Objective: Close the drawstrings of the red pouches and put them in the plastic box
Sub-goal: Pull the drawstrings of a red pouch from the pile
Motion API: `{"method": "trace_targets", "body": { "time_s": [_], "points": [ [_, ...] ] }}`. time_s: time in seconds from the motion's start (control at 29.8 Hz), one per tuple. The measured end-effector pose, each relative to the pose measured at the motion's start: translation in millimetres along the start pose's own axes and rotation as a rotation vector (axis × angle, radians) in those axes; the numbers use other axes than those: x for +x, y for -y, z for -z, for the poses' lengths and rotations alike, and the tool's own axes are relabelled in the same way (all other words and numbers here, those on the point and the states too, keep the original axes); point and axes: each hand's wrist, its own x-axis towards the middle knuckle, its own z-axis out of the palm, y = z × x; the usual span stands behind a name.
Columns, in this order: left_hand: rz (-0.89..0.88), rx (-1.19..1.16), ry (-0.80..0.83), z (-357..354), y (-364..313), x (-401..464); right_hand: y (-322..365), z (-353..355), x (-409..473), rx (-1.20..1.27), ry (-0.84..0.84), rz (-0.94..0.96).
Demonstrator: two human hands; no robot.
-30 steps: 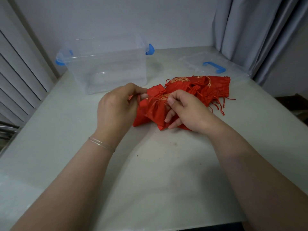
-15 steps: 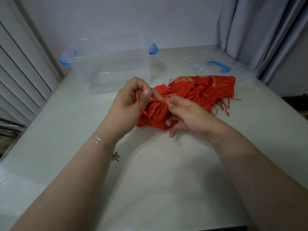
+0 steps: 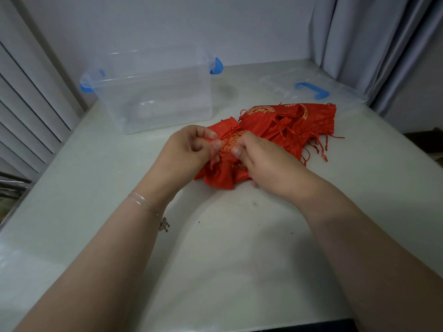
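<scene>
Red pouch pinched by both hands, left on drawstring, well inside table edges

Home room: grey curtains, louvred shutters, plain white table.

A single wide-angle head camera looks forward and down from above the near table edge, close over the forearms. The wall lies toward 12 o'clock, curtains toward 1 o'clock.
</scene>
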Motion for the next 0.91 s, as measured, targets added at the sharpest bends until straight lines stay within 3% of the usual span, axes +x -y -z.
{"method": "trace_targets", "body": {
  "time_s": [0.17, 0.54, 0.74, 0.91],
  "points": [
    [0.076, 0.053, -0.054, -6.1, 4.1, 0.7, 4.3, -4.4, 1.0, 0.061, -0.02, 0.017],
    [0.186, -0.088, 0.164, 6.1, 4.1, 1.1, 8.8, -14.3, 5.7, 0.506, -0.185, -0.058],
    [0.195, -0.086, 0.183, 9.2, 2.9, -0.7, 10.3, -15.6, 5.6, 0.588, -0.2, -0.123],
    [0.199, -0.03, 0.132, 11.0, 0.9, -0.3, 9.8, -14.6, 5.7, 0.521, -0.24, -0.045]
  ]
}}
